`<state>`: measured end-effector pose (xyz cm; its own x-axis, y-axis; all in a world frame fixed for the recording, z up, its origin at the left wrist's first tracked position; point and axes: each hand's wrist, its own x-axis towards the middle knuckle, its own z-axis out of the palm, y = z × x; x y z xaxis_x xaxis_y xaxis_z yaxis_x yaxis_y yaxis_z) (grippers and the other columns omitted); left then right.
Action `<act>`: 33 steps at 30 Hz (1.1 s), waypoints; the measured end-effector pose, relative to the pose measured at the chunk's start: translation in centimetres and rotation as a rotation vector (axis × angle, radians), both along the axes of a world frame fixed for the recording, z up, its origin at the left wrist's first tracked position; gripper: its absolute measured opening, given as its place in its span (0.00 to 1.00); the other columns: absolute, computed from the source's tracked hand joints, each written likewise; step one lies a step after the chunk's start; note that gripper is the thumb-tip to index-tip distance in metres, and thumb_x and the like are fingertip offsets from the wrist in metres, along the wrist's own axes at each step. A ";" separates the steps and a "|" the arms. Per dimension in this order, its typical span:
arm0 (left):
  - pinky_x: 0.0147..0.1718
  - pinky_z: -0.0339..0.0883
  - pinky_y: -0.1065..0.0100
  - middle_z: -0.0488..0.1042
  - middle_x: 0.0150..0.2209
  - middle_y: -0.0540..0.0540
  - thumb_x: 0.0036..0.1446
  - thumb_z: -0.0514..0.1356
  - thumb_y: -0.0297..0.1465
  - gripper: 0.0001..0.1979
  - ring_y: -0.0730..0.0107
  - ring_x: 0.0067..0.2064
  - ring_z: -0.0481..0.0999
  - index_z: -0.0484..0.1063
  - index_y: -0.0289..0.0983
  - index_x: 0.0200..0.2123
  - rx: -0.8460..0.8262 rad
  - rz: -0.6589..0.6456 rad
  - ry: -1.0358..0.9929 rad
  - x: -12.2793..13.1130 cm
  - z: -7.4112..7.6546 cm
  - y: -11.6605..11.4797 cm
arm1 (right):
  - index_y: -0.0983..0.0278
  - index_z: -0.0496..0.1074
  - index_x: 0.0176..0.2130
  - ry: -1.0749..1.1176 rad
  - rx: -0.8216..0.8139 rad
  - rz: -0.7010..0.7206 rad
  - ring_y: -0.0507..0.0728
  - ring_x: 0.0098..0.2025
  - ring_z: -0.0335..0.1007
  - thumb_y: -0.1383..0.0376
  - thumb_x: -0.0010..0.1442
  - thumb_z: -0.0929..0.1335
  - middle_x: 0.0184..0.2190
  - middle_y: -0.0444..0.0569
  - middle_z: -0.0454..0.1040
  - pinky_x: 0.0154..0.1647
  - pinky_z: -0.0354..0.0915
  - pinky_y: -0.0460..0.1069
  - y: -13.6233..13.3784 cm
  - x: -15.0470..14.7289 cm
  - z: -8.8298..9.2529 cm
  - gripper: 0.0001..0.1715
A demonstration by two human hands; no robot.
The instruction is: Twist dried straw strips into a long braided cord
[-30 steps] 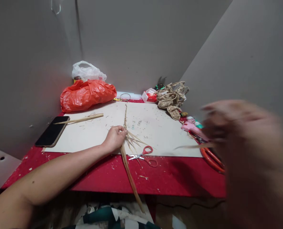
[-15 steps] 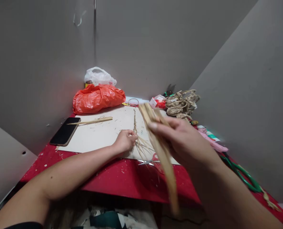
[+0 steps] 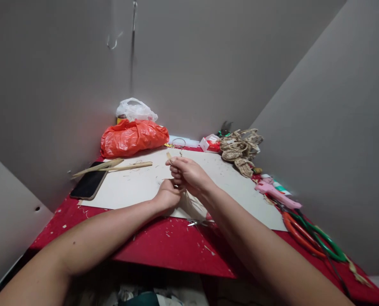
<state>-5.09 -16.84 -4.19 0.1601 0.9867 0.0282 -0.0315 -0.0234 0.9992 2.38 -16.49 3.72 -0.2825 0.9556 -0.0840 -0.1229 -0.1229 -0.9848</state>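
Observation:
My left hand (image 3: 167, 196) is closed low over the white board, gripping a thin braided cord of dried plant fibre. Loose strands (image 3: 192, 205) of the cord fan out to the right beneath my right forearm; most of the braid is hidden by my hands. Just above, and touching the left, my right hand (image 3: 191, 173) is closed in a pinch. A short pale end of a dried leaf strip (image 3: 169, 156) sticks up from its fingertips. Two longer dried leaf pieces (image 3: 130, 166) lie to the left, partly across a phone (image 3: 89, 183).
Behind the white board (image 3: 119, 193) sit a red plastic bag (image 3: 133, 138) and a white bag (image 3: 136, 110). At right are coiled rope (image 3: 240, 148), a pink tool (image 3: 278, 193) and orange-handled and green-handled tools (image 3: 328, 244). Scissors (image 3: 195, 222) lie at the board's front edge.
My right hand has moved left and down to my left hand. The wide leaf piece it held is gone from it, and a second piece now lies across the phone.

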 end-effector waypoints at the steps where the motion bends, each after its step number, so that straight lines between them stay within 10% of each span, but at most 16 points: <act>1: 0.24 0.59 0.73 0.67 0.21 0.51 0.50 0.60 0.28 0.06 0.78 0.23 0.65 0.69 0.30 0.24 -0.008 -0.015 0.001 0.1 -0.1 -0.1 | 0.67 0.69 0.30 -0.005 0.014 -0.022 0.44 0.17 0.48 0.61 0.48 0.69 0.17 0.37 0.57 0.16 0.46 0.41 -0.6 1.4 -0.1 0.11; 10: 0.16 0.48 0.76 0.61 0.13 0.55 0.50 0.57 0.34 0.10 0.82 0.14 0.54 0.64 0.34 0.22 -0.075 -0.022 0.004 0.2 1.0 -1.1 | 0.65 0.71 0.27 -0.028 -0.113 -0.168 0.47 0.20 0.59 0.62 0.38 0.75 0.19 0.40 0.68 0.22 0.54 0.44 -5.5 7.8 -1.4 0.15; 17: 0.20 0.55 0.74 0.66 0.17 0.52 0.49 0.58 0.35 0.10 0.80 0.17 0.60 0.65 0.34 0.22 -0.039 0.000 -0.027 0.4 0.7 -0.9 | 0.66 0.68 0.22 -0.103 -0.115 -0.177 0.46 0.16 0.52 0.59 0.41 0.73 0.13 0.39 0.62 0.17 0.48 0.44 -6.0 7.1 -4.7 0.14; 33: 0.15 0.47 0.76 0.60 0.13 0.57 0.52 0.55 0.36 0.09 0.81 0.14 0.57 0.63 0.37 0.26 0.010 0.044 0.056 0.7 0.2 -1.1 | 0.65 0.64 0.18 -0.236 -0.110 -0.030 0.45 0.13 0.56 0.61 0.48 0.68 0.16 0.45 0.70 0.12 0.52 0.42 -5.2 4.9 -4.9 0.14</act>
<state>-4.38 -17.98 -4.04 0.1181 0.9925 0.0302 0.0257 -0.0334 0.9991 7.32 -21.68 -1.18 -0.2147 0.9446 -0.2483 0.1032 -0.2309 -0.9675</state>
